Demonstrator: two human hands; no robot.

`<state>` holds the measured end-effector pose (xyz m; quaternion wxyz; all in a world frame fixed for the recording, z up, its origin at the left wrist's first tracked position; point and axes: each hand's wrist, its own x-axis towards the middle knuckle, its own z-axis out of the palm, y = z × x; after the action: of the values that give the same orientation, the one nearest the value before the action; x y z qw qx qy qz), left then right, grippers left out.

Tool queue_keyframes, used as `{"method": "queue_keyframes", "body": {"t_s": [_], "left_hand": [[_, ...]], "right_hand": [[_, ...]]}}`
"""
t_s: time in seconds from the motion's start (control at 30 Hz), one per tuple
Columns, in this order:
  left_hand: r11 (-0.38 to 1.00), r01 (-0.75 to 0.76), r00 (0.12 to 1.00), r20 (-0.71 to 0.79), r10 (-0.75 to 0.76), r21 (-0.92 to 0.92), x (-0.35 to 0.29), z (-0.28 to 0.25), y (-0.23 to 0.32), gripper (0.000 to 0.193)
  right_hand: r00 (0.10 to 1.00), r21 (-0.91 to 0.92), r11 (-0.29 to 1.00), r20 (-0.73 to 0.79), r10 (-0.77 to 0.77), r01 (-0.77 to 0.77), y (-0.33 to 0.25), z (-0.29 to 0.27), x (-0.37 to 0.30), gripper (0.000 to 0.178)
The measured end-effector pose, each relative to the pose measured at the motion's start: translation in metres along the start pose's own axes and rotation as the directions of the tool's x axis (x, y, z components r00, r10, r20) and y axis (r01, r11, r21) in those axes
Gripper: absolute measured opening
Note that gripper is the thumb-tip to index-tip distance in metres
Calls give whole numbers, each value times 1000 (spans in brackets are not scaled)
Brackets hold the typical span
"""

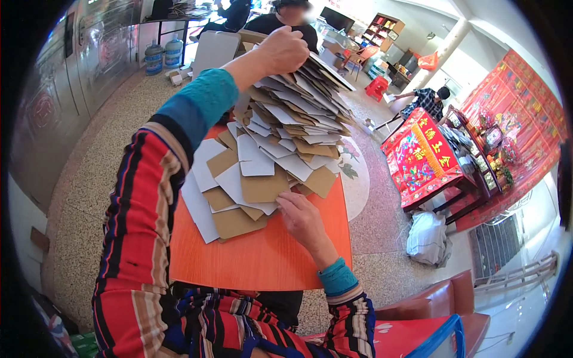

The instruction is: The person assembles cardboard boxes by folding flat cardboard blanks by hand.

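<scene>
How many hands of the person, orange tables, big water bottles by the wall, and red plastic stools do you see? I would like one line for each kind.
Hands on the cardboard pile: 2, left hand and right hand
Orange table: 1
Water bottles: 2
Red stool: 1
Total: 6

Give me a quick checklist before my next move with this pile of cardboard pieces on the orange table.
1. Left hand on top of the card pile: ok, resting on the highest pieces.
2. Right hand at the pile's near edge: ok, fingers touch the lowest cards.
3. Pile stable: not ok, it leans and fans out unevenly.
4. Cards within the table: not ok, some overhang the left edge.
5. Grip on any one card: cannot tell.
</scene>
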<state>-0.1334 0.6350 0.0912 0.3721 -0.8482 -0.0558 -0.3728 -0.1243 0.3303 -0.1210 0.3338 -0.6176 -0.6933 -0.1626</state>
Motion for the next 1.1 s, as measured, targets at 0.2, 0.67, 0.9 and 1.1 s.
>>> {"method": "queue_keyframes", "body": {"t_s": [0.2,0.67,0.9,1.1], "left_hand": [[992,-87,920,-389,43,-96,-51,-51,-11,14],[911,-211,871,-491,11,-355,-203,-155,62,12],[695,31,967,-154,-203,-718,-229,-159,113,33],[-485,556,749,660,-60,-675,-209,-164,128,48]], "right_hand": [[950,148,971,-224,219,-189,5,-25,10,22],[552,965,40,113,826,-258,-5,-61,57,51],[531,923,238,-44,846,-303,-29,-63,-5,53],[604,890,285,-12,797,-357,-47,-82,-40,53]]}}
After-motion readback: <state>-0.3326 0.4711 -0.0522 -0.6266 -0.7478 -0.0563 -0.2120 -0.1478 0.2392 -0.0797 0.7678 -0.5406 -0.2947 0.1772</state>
